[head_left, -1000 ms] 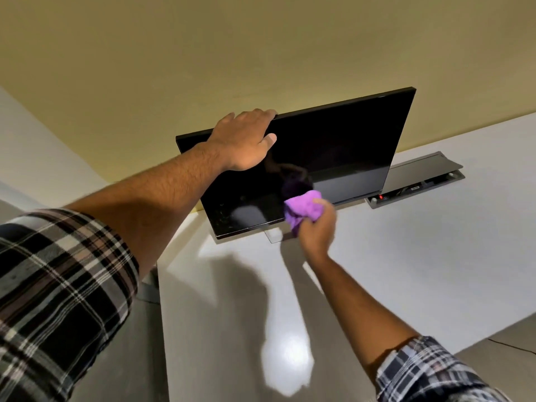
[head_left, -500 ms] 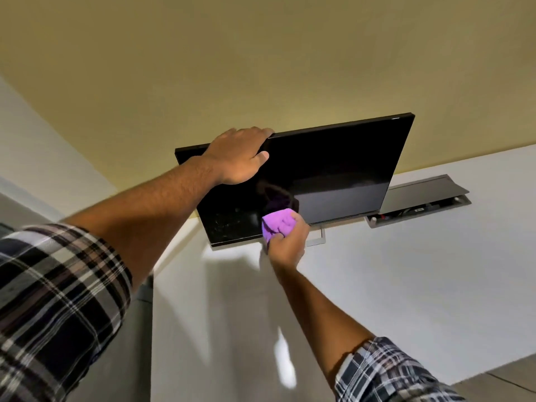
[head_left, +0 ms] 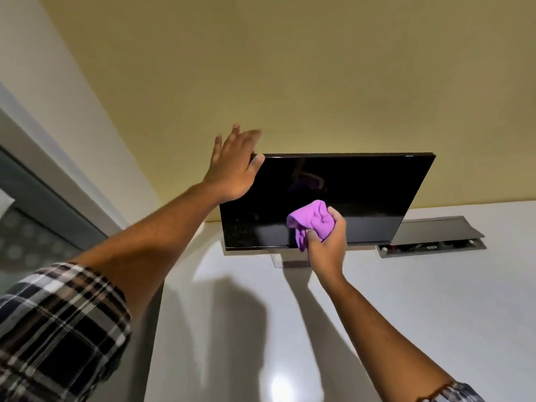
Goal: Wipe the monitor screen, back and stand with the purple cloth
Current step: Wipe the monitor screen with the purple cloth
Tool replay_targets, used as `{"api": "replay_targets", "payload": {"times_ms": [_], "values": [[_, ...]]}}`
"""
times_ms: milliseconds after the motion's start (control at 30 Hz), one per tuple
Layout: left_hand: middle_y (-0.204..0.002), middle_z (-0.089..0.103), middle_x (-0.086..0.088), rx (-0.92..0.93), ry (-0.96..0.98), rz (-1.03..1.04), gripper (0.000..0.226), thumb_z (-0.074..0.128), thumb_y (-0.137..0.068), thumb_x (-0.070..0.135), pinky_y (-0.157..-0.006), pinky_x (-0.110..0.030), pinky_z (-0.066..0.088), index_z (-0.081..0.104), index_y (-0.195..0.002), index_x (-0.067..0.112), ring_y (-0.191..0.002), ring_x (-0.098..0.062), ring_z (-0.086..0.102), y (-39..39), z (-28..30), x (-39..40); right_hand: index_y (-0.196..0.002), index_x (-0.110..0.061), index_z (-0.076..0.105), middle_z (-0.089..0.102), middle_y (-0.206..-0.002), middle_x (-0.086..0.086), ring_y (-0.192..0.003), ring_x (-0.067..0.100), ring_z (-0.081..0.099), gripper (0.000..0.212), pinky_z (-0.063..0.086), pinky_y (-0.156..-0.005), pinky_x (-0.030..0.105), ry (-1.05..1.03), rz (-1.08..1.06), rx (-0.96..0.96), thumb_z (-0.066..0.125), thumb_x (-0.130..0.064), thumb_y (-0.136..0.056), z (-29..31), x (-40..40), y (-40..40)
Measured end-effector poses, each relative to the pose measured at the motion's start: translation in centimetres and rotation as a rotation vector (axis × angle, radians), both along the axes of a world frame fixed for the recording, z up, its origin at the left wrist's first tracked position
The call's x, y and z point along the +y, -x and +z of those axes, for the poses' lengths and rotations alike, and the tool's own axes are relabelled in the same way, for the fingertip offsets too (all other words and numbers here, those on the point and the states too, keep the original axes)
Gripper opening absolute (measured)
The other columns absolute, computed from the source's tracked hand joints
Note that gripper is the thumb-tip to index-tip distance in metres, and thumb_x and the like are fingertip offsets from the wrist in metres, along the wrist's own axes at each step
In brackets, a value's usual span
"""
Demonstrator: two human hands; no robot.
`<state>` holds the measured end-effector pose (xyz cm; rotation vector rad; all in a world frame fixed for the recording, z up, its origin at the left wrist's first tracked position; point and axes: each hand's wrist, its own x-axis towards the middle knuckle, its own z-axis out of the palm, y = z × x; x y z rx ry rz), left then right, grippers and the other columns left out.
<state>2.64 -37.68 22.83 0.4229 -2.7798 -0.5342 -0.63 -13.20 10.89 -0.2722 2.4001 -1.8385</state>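
A black monitor stands on a white desk, its dark screen facing me. My right hand is closed on a bunched purple cloth, which presses against the lower middle of the screen. My left hand lies at the monitor's top left corner with its fingers spread and lifted, the palm and thumb against the corner. A small part of the stand's base shows under the screen, beside my right wrist. The back of the monitor is hidden.
A grey cable hatch with its lid raised sits in the desk to the right of the monitor. A yellow wall rises behind the desk. At the left there is a white frame and frosted glass.
My left hand has slid from the middle of the top edge to the top left corner and spread its fingers. The cloth has moved right again along the lower screen. The view has tilted.
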Motion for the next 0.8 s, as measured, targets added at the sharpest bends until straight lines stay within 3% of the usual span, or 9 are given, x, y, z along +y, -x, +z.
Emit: {"api": "replay_targets", "payload": {"times_ms": [67,133,167,233,400,500,567,667,800], "values": [[-0.164,0.027,-0.001,0.132,-0.288,0.099,0.051,0.039,-0.109,0.027,-0.126,-0.042,0.008,0.027,-0.157,0.018,-0.155,-0.02,0.011,-1.6,-0.7,-1.8,-0.14,-0.025,0.05,0.058,-0.134,-0.007,-0.119,0.003,0.059,0.057,0.047,-0.096,0.016,-0.011,0.017,0.129,0.065,-0.011,-0.086,1.1,-0.1,0.2],[-0.16,0.035,-0.002,0.256,-0.771,0.147,0.047,0.039,-0.11,0.023,-0.12,-0.026,0.023,0.033,-0.155,0.014,-0.149,-0.014,0.028,-2.9,-1.3,-3.1,-0.141,-0.024,0.051,0.056,-0.136,-0.007,-0.121,0.001,0.056,0.059,0.042,-0.095,0.009,-0.047,0.038,0.282,0.065,-0.003,-0.088,2.3,-0.8,0.4],[-0.157,0.04,-0.002,0.311,-0.954,0.155,0.045,0.04,-0.11,0.024,-0.117,-0.022,0.026,0.037,-0.153,0.013,-0.147,-0.013,0.034,-3.2,-1.5,-3.6,-0.143,-0.021,0.05,0.055,-0.138,-0.006,-0.125,0.004,0.055,0.061,0.042,-0.097,0.011,-0.073,0.038,0.366,0.064,0.0,-0.087,2.8,-1.2,0.6],[-0.15,0.05,-0.003,0.353,-1.112,0.158,0.041,0.045,-0.107,0.031,-0.112,-0.02,0.033,0.047,-0.144,0.015,-0.14,-0.011,0.044,-3.8,-1.7,-4.4,-0.145,-0.015,0.05,0.052,-0.143,0.001,-0.133,0.018,0.052,0.066,0.043,-0.106,0.02,-0.134,0.014,0.53,0.063,0.005,-0.083,3.2,-2.3,1.0],[-0.144,0.056,-0.003,0.282,-1.167,0.1,0.04,0.031,-0.111,0.018,-0.103,-0.014,0.041,0.053,-0.142,0.006,-0.134,-0.01,0.051,-3.7,-2.1,-4.7,-0.153,-0.006,0.043,0.037,-0.157,0.016,-0.142,0.036,0.039,0.077,0.015,-0.11,0.002,-0.231,-0.072,0.564,0.064,0.005,-0.08,3.0,-5.3,1.6],[-0.143,0.058,0.0,0.229,-1.184,0.096,0.039,0.032,-0.111,0.018,-0.113,-0.02,0.038,0.055,-0.142,0.009,-0.131,-0.006,0.054,-3.8,-2.2,-5.2,-0.16,-0.003,0.031,0.027,-0.163,0.02,-0.147,0.042,0.028,0.078,0.024,-0.122,0.033,-0.328,-0.074,0.592,0.066,-0.009,-0.09,2.0,-7.9,0.7],[-0.14,0.061,-0.004,0.202,-1.194,0.089,0.038,0.035,-0.11,0.017,-0.114,-0.024,0.038,0.058,-0.139,0.008,-0.129,-0.007,0.056,-4.0,-2.0,-5.6,-0.161,0.001,0.024,0.022,-0.165,0.023,-0.148,0.044,0.024,0.08,0.031,-0.121,0.048,-0.374,-0.087,0.584,0.064,-0.017,-0.095,1.8,-9.7,0.1],[-0.133,0.065,-0.009,0.189,-1.194,0.09,0.035,0.04,-0.109,0.016,-0.108,-0.027,0.042,0.061,-0.135,0.004,-0.122,-0.008,0.06,-3.8,-1.6,-6.2,-0.161,0.004,0.021,0.019,-0.164,0.027,-0.146,0.046,0.024,0.08,0.039,-0.116,0.053,-0.434,-0.053,0.623,0.063,-0.018,-0.096,2.2,-12.1,-0.8],[-0.128,0.069,-0.008,0.152,-1.225,0.085,0.033,0.045,-0.108,0.02,-0.089,-0.015,0.052,0.064,-0.131,0.006,-0.116,-0.011,0.065,-3.7,-1.7,-6.9,-0.159,0.002,0.028,0.025,-0.162,0.024,-0.139,0.046,0.032,0.082,0.042,-0.112,0.055,-0.483,0.082,0.776,0.065,-0.009,-0.086,2.6,-14.5,-2.1]]}}
